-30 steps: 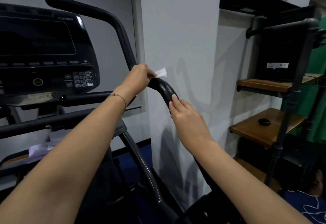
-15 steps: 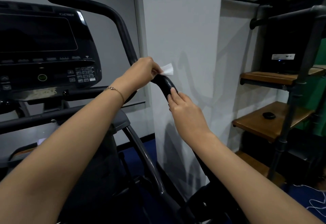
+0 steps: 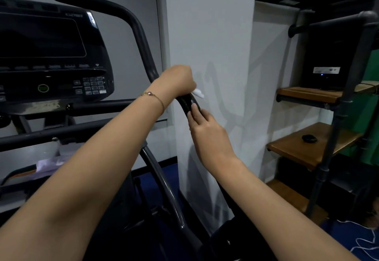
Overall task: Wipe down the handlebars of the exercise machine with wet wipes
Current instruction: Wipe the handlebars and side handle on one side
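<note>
The black right handlebar (image 3: 187, 103) of the exercise machine bends down just in front of me. My left hand (image 3: 177, 81) is wrapped round the bar at the bend with a white wet wipe (image 3: 199, 92) bunched under its fingers; only a corner of the wipe shows. My right hand (image 3: 207, 125) grips the bar just below, its fingers curled on the glossy black grip. The upper part of the handlebar (image 3: 106, 7) rises up and to the left.
The machine's console (image 3: 51, 55) with a keypad stands at the left. A white wall corner (image 3: 205, 45) is right behind the bar. A pipe-frame shelf with wooden boards (image 3: 307, 145) stands at the right, with a black box on top.
My left hand has slid the wipe a little down the bend toward my right hand. The right hand has kept its hold on the bar.
</note>
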The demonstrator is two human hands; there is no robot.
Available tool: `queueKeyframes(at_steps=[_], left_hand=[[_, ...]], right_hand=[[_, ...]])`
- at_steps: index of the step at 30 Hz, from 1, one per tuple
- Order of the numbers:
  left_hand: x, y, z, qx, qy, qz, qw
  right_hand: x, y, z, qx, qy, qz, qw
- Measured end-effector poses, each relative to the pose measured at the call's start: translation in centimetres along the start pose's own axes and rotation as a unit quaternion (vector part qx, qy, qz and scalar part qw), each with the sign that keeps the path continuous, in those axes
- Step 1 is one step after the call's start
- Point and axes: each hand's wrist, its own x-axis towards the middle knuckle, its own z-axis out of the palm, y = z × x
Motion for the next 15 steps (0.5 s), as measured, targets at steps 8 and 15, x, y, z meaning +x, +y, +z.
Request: queueKeyframes(at_steps=[8, 15], left_hand=[[-0.3, -1.2, 0.1, -0.098, 0.037, -0.003, 0.994], [-3.1, -2.7, 4.2, -0.368, 0.184, -0.081, 0.908]], right_hand=[[0.2, -0.1, 0.2, 0.010, -0.006, 0.014, 1.000], [-0.1, -0.1, 0.2, 0.007, 0.012, 0.004, 1.000]])
